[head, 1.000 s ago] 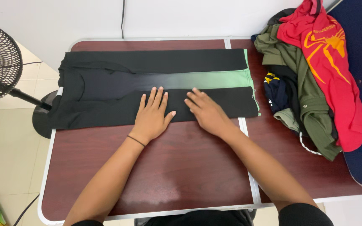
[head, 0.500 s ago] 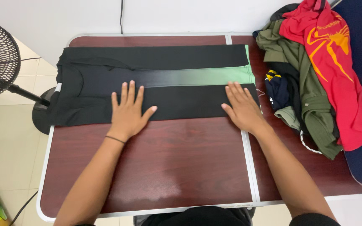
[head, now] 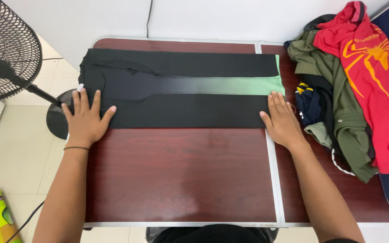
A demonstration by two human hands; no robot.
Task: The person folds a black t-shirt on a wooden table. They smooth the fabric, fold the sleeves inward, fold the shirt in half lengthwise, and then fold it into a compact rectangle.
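Both hands lay flat on the folded garment point(head: 181, 85), a long black piece fading to green toward its right end, spread lengthwise across the far half of the dark red bench point(head: 181, 175). The left hand point(head: 84, 121) pressed on the garment's left end, at the near corner by the bench's edge, fingers point(head: 96, 100) spread and straight, grasping nothing. The right hand point(head: 282, 121) pressed on the opposite end, at the near right corner where the black fold met the green strip, its fingers point(head: 278, 101) likewise extended and released, palm down on the cloth and partly on the bench. With the hands set well apart at the two ends, the placement looked suited to holding the cloth taut and flat along its near fold, which ran straight between them. The garment's sides had been turned inward, leaving a narrow lighter band down the middle between two black flaps, so it formed a tidy long rectangle.

A heap of unfolded clothes point(head: 334, 103) sat just beside the right hand, on the bench's right portion: an olive shirt, a dark navy item, and a red shirt point(head: 370, 76) with an orange spider print draped on top. A black standing fan point(head: 5, 49) stood on the tiled floor point(head: 19, 171) to the left.
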